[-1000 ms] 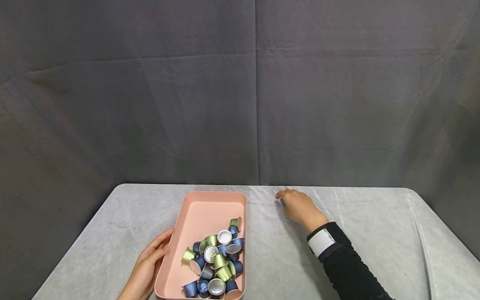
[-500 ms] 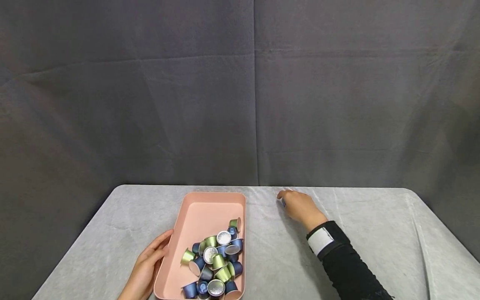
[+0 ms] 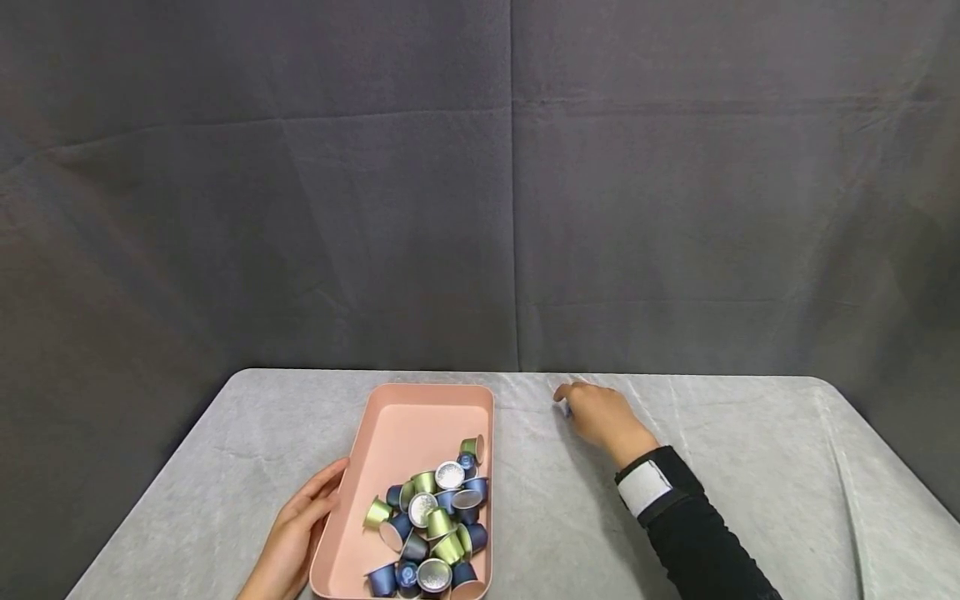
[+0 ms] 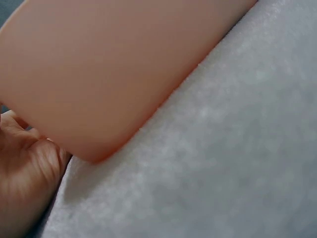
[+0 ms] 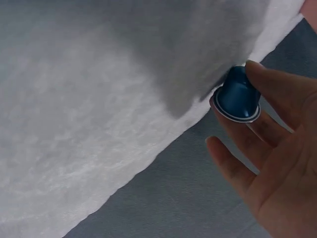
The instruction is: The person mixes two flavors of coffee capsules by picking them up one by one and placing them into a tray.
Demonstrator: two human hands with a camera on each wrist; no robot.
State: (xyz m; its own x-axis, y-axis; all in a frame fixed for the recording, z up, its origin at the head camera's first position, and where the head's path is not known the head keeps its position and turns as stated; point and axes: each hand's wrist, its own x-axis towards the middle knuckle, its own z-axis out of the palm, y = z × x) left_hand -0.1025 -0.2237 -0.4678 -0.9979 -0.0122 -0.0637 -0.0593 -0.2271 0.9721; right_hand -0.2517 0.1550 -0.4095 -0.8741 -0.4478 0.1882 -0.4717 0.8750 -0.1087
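Note:
In the right wrist view, my right hand (image 5: 282,134) pinches a blue coffee capsule (image 5: 240,95) between thumb and fingers. In the head view that right hand (image 3: 606,419) is near the table's far edge, right of the tray, and mostly hides the capsule. My left hand (image 3: 295,533) rests with extended fingers against the left side of a pink tray (image 3: 408,417). The tray's outer wall (image 4: 114,74) fills much of the left wrist view. Several coffee capsules (image 3: 439,523), green and blue, some showing silver lids, lie heaped in the tray's near right part.
A light grey cloth covers the table (image 3: 750,483), with a crease toward its right side. Behind the far edge hangs a dark grey curtain (image 3: 660,208). A black sleeve (image 3: 697,542) with a white-patched wrist band covers the right forearm.
Hardly anything moves. My right hand shifts very slightly, and a bit of the blue capsule now shows beneath its fingers. The left hand, tray and heaped capsules stay in place.

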